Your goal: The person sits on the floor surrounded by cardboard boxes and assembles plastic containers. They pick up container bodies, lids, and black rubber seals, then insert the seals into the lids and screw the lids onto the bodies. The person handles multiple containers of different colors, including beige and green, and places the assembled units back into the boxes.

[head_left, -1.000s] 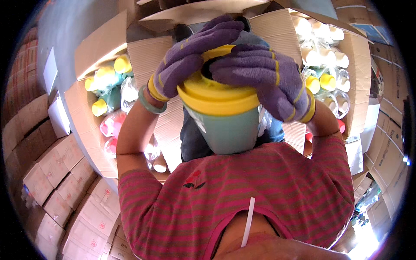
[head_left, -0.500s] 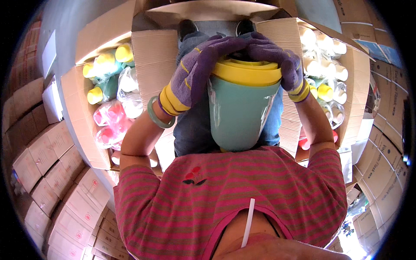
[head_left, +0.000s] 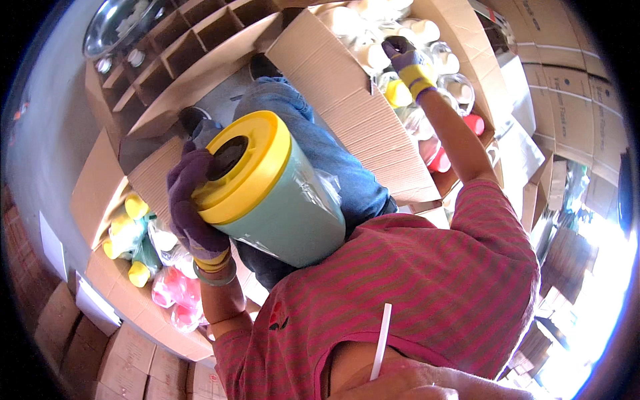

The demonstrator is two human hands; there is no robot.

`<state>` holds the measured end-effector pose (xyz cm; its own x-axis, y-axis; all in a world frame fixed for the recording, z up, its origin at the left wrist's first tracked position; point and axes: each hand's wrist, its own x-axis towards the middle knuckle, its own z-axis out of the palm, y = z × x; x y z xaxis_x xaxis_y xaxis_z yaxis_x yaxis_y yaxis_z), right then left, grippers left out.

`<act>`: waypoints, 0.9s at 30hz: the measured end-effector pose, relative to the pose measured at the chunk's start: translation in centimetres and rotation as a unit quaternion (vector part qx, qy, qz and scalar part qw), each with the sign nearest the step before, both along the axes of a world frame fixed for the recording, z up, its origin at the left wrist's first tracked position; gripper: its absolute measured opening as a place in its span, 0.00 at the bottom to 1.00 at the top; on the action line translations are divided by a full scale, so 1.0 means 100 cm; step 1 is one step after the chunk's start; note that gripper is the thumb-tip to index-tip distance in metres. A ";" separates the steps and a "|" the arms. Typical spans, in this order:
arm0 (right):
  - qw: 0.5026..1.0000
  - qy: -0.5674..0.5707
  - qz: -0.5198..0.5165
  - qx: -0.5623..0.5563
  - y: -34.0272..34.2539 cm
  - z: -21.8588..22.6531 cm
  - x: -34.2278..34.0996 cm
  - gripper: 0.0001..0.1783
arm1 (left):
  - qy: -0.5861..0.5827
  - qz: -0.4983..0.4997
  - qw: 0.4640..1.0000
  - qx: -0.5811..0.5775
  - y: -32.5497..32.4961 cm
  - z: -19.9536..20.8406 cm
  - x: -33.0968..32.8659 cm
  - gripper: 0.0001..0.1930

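A teal tumbler-shaped container (head_left: pixel 293 213) lies tilted on my lap, its yellow lid (head_left: pixel 273 143) facing away from me. The lid has a dark round centre. My left hand (head_left: pixel 190 200), in a purple and yellow glove, is closed around the lid's left edge. Reaching out to the far right, my gloved right hand (head_left: pixel 407 60) is among the bottles in an open carton. Its fingers are curled; whatever they grip, if anything, cannot be made out. White-capped bottles (head_left: pixel 420 30) and a yellow-capped bottle (head_left: pixel 398 93) lie around it, several in clear plastic.
At the left, another open carton (head_left: pixel 160 327) holds bagged bottles with yellow and pink caps. Ahead stands a divided carton (head_left: pixel 180 53) with several cells, and a shiny metal bowl (head_left: pixel 123 30) lies beyond it. Stacked boxes (head_left: pixel 573 113) line the right side.
My right hand has left the lid and moved to the right-hand carton. The container has tilted leftward with my left hand on its lid. The view has turned right.
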<state>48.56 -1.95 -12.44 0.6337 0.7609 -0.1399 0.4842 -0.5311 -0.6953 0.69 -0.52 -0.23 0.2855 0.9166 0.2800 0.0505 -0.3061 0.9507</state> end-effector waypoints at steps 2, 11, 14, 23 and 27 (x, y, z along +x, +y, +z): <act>0.993 0.014 0.010 -0.114 -0.016 -0.028 0.038 0.22 | 0.012 0.010 1.000 0.007 -0.001 0.001 0.003 0.29; 0.938 0.054 0.110 -0.326 -0.007 -0.059 -0.003 0.34 | -0.003 0.047 0.994 0.095 -0.021 0.016 0.019 0.18; 0.905 -0.019 0.221 -0.363 -0.014 -0.051 0.029 0.27 | 0.063 0.031 0.988 0.141 -0.022 0.025 0.016 0.20; 0.832 0.424 0.351 -0.065 0.013 0.167 -0.084 0.15 | 0.022 0.038 0.985 0.167 -0.022 0.019 0.027 0.29; 0.779 0.398 0.440 -0.200 0.074 0.245 -0.176 0.18 | 0.090 0.048 0.972 0.212 -0.024 0.025 0.030 0.36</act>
